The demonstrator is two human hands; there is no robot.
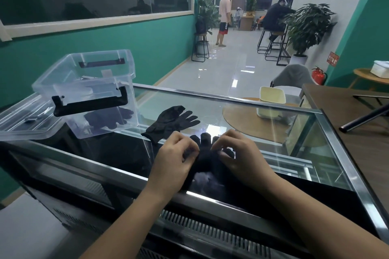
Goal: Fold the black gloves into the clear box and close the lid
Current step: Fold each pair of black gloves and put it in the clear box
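Roughly midway, I'd say — dark gloves [108, 119] already sit inside the clear box [88, 92], its lid [23, 120] off beside it. Left hand [175, 161] and right hand [240, 156] both pinch one black glove [207, 166] on the glass worktop [294, 132]; another glove [171, 122] waits flat. No readable labels — too blurry.

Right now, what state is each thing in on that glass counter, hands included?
Clear box: open, tilted, something dark inside.
Lid: off, lying left of the box.
Flat black glove: unfolded on the glass, untouched.
Bunched black glove: pinched by both hands, partly folded.
Left hand: pinching the bunched glove.
Right hand: pinching the bunched glove.
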